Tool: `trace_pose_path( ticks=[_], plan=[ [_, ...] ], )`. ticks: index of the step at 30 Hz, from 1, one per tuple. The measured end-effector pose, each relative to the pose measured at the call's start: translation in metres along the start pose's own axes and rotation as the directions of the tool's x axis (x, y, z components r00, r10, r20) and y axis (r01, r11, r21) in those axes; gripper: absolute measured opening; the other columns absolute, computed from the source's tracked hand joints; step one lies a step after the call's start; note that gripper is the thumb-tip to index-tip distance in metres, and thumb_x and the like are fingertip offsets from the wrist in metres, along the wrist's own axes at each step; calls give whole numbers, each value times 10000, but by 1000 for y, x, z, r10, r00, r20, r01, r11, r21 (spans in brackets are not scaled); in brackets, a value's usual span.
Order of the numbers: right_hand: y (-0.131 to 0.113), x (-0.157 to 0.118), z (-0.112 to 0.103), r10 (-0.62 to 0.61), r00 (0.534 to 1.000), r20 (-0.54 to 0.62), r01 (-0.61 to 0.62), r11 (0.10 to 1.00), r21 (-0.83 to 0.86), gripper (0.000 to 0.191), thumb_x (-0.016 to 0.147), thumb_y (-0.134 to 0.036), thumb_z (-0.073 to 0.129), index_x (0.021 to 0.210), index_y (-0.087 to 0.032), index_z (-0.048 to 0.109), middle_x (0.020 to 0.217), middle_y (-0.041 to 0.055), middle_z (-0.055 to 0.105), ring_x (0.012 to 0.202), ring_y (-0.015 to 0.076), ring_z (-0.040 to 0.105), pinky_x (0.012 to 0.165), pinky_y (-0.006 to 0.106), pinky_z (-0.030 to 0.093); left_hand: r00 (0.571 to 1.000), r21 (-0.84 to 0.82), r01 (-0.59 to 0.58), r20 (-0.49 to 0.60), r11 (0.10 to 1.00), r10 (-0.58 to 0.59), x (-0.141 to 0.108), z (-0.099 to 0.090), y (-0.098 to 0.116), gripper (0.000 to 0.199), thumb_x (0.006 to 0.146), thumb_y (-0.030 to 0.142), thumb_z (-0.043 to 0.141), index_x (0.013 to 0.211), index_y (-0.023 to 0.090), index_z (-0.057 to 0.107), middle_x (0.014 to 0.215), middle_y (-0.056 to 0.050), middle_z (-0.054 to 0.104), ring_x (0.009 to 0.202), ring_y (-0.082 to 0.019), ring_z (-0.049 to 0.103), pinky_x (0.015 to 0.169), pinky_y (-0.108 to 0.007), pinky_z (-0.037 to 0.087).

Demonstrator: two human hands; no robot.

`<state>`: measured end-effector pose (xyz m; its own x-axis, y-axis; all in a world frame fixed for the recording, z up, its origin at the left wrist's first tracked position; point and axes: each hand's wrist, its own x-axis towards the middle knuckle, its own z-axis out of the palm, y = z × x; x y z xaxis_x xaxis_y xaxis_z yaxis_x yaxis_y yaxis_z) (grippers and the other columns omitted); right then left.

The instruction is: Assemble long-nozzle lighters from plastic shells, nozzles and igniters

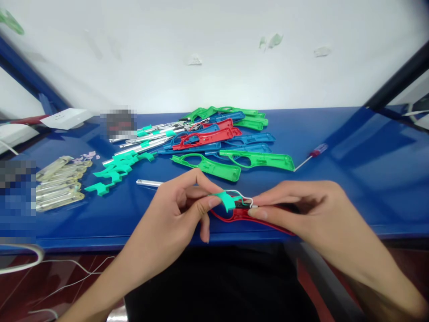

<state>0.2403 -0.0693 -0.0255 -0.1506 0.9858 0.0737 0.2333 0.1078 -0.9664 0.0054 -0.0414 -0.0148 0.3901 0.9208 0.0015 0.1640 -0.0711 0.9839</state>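
Bench point(335, 165): blue
Left hand point(177, 208): pinches teal piece point(229, 202)
Right hand point(310, 201): pinches black wired part point(241, 205)
Red shell point(244, 215): near side

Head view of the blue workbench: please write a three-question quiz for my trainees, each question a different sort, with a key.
1. Multiple choice: what does the left hand pinch?
(a) a flat white box
(b) a small, angular turquoise plastic piece
(c) a thin silver rod

2. True or false: in this picture, the slim screwdriver with a purple and red handle lies to the right of the long, bright green plastic shell halves.

3. Fill the gap: a thin, curved white wire bends down to the fingertips of the ____ hand.

Key: 1, b; 2, true; 3, right.
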Motion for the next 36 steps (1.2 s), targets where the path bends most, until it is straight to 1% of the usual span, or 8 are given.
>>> trace_pose_path(
  ticks=[5, 9, 13, 16, 22, 26, 30, 36],
  plan=[
    [-1, 0, 0, -22, 1000, -14, 21, 999, -45, 53, 839, -427, 905, 875, -405, 873, 878, -73, 842, 782, 102, 782, 698, 105, 576, 1000, 18, -7, 7, 1000, 7, -1, 0, -1, 98, 1023, 222, 639, 932, 188, 629, 694, 64, 734, 465, -58, 611, 539, -193, 460],
    [-3, 1, 0, -3, 999, -35, 1, 999, -53, 106, 823, -483, 904, 841, -383, 876, 860, -42, 843, 769, 143, 789, 706, 165, 610, 1000, 51, -5, 3, 999, 4, -1, 1, -1, 108, 1025, 213, 624, 920, 190, 629, 675, 62, 722, 467, -64, 602, 530, -199, 447],
    [-4, 2, 0, 28, 999, -25, -29, 999, -29, 103, 803, -464, 919, 842, -378, 878, 874, -27, 846, 788, 182, 801, 751, 222, 638, 1000, 68, 8, 10, 998, -9, -1, 1, -1, 129, 1036, 229, 613, 910, 203, 615, 611, 76, 671, 453, -67, 569, 514, -196, 421],
    [-3, 1, -1, 26, 1000, -17, -27, 999, -40, 75, 815, -434, 911, 847, -373, 880, 884, -18, 847, 805, 206, 805, 768, 258, 647, 999, 76, 28, 16, 997, -29, -2, 1, -1, 135, 1040, 249, 614, 913, 203, 611, 646, 56, 694, 451, -70, 551, 490, -195, 401],
    [-1, -1, -2, 8, 1000, -1, -9, 999, -52, 67, 820, -392, 910, 877, -376, 880, 892, -34, 845, 804, 185, 795, 736, 230, 624, 999, 67, 44, 25, 997, -45, -1, 0, -1, 121, 1035, 231, 613, 918, 201, 617, 654, 58, 699, 444, -66, 548, 491, -195, 396],
    [0, 0, -1, 13, 1000, -2, -14, 998, -59, 96, 810, -390, 921, 894, -374, 877, 900, -34, 842, 821, 186, 793, 760, 237, 621, 999, 57, 37, 27, 998, -39, 0, 0, -1, 120, 1039, 235, 617, 925, 201, 618, 671, 65, 712, 447, -60, 564, 504, -194, 405],
    [1, 0, 0, 8, 1000, 3, -8, 998, -60, 80, 818, -361, 917, 880, -384, 873, 895, -49, 840, 825, 173, 789, 776, 223, 609, 999, 58, 24, 27, 998, -26, -1, 0, -1, 126, 1041, 217, 610, 917, 198, 617, 659, 73, 699, 458, -58, 567, 517, -194, 419],
    [0, -1, 1, 14, 1000, -6, -14, 999, -47, 81, 799, -351, 926, 858, -380, 879, 861, -41, 840, 797, 187, 790, 761, 233, 625, 1000, 48, 10, 29, 999, -11, -1, 0, -1, 131, 1045, 206, 615, 915, 197, 634, 712, 68, 716, 473, -50, 569, 523, -190, 438]
  ],
)
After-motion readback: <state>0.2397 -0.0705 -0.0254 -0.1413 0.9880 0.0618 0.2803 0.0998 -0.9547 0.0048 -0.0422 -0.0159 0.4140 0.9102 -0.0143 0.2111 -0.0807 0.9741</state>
